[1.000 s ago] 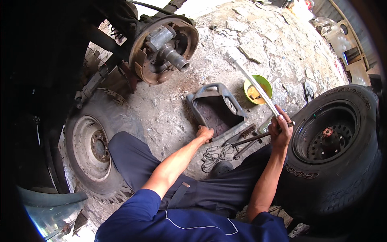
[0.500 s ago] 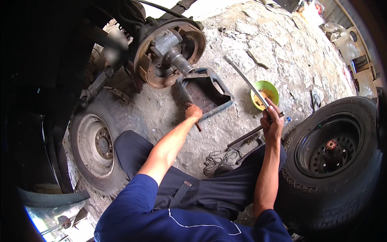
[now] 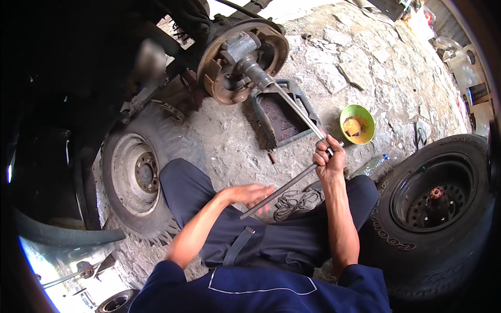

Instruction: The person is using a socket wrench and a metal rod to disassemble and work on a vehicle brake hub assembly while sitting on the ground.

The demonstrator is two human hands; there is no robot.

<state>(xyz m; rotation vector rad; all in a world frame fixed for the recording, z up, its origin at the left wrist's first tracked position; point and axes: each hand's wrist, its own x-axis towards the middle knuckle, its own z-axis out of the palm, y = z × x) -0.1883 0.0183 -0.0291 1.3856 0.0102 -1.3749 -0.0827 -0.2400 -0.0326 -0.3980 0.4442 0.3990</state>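
Note:
My right hand (image 3: pixel 331 157) is closed around a long socket wrench (image 3: pixel 301 112), near where its shiny extension bar meets a darker handle bar (image 3: pixel 282 191). The far end of the extension reaches the open end of the axle spindle (image 3: pixel 254 73), in the middle of a rusty brake assembly (image 3: pixel 211 78). Whether the socket sits on anything inside is hidden. Slightly blurred, my left hand (image 3: pixel 249 194) hovers over my lap with fingers stretched out, close to the handle's free end and holding nothing.
Below the spindle lies a dark frame-shaped pan (image 3: pixel 259 117). A green bowl (image 3: pixel 371 125) with orange-brown contents stands right of it. Rope (image 3: pixel 292 204) and a clear bottle (image 3: pixel 371 166) lie before me. Large wheels flank me at left (image 3: pixel 121 172) and right (image 3: pixel 412 248).
The wrench has swung leftward, bringing its tip to the spindle. My left hand has let go of the pan's edge and moved back toward my lap. The view has shifted slightly.

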